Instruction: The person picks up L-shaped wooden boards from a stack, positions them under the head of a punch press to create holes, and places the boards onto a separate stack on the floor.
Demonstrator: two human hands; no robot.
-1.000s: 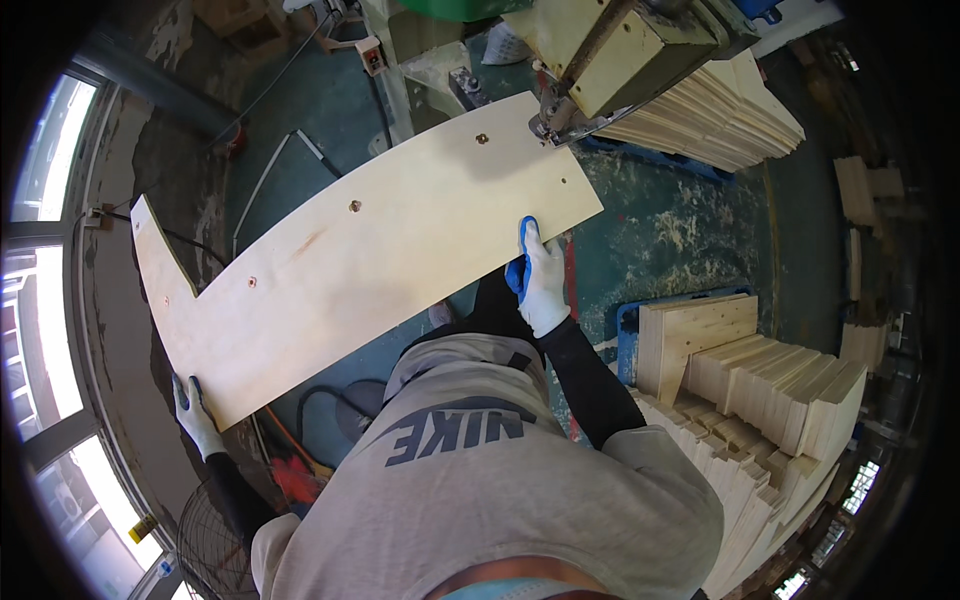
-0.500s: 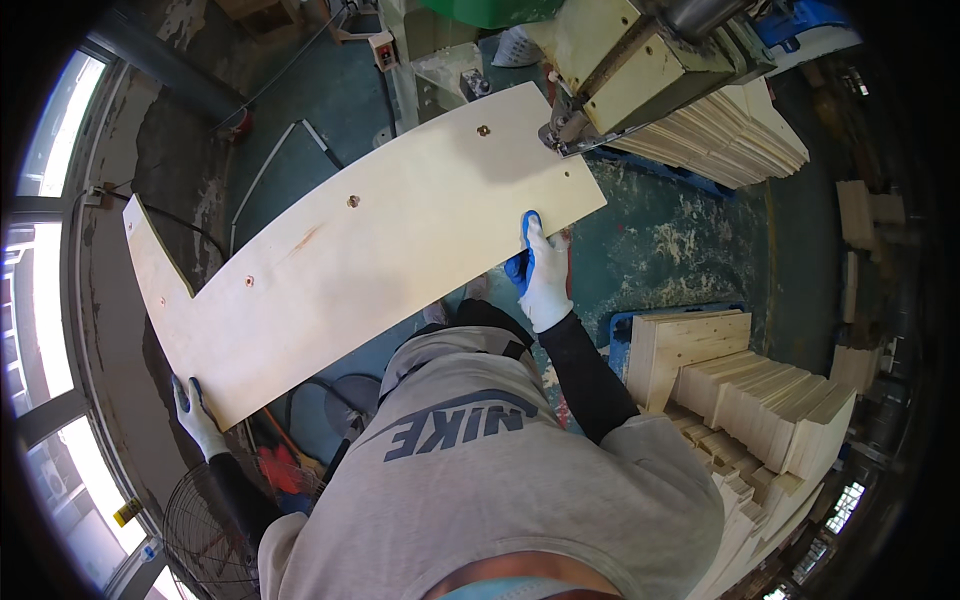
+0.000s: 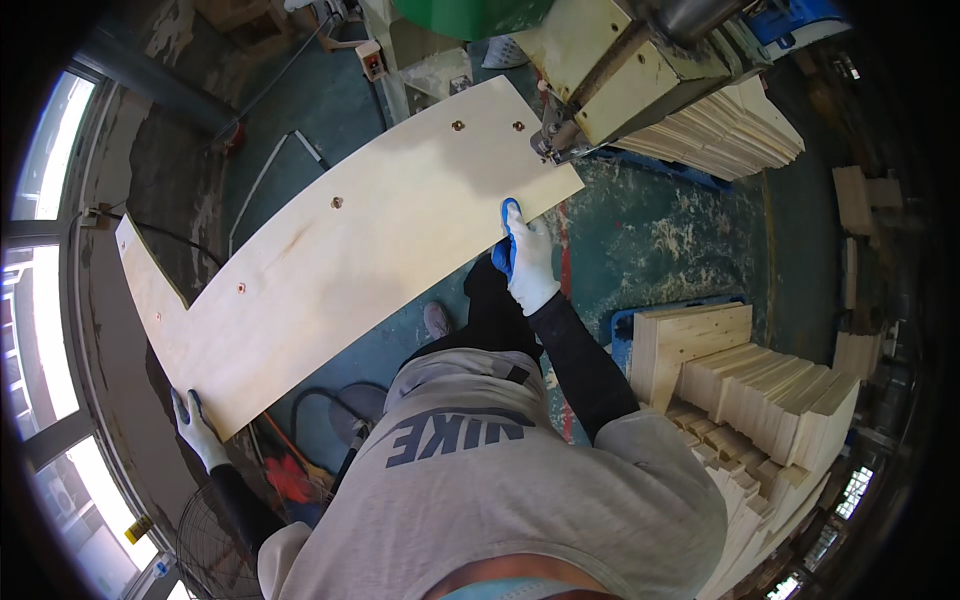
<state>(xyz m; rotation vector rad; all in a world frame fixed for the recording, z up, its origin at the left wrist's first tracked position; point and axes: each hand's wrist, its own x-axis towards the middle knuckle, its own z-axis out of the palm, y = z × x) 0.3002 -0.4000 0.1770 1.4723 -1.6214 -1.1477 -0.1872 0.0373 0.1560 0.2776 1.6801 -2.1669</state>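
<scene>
A long pale plywood panel (image 3: 330,270), curved along its far edge and notched at the left, spans both my hands. Small metal fittings (image 3: 336,203) sit in it in a row. My left hand (image 3: 202,430), in a white and blue glove, grips the near left corner. Gloved alike, my right hand (image 3: 530,262) pinches the near edge toward the right end, thumb on top and fingers beneath. The panel's right end is under the metal working head (image 3: 556,138) of a cream-coloured machine (image 3: 650,85); whether the head touches the wood I cannot tell.
Stacked wooden boards (image 3: 715,130) stand behind the machine on a blue pallet. More cut boards (image 3: 770,400) are piled at my right. A wire fan guard (image 3: 215,540) is at lower left, near the windows (image 3: 40,330). A green rounded part (image 3: 470,15) is at the top.
The panel has slid left with both my hands on it. Another metal fitting now shows near its right end, and a bare hole there has gone under the machine's head.
</scene>
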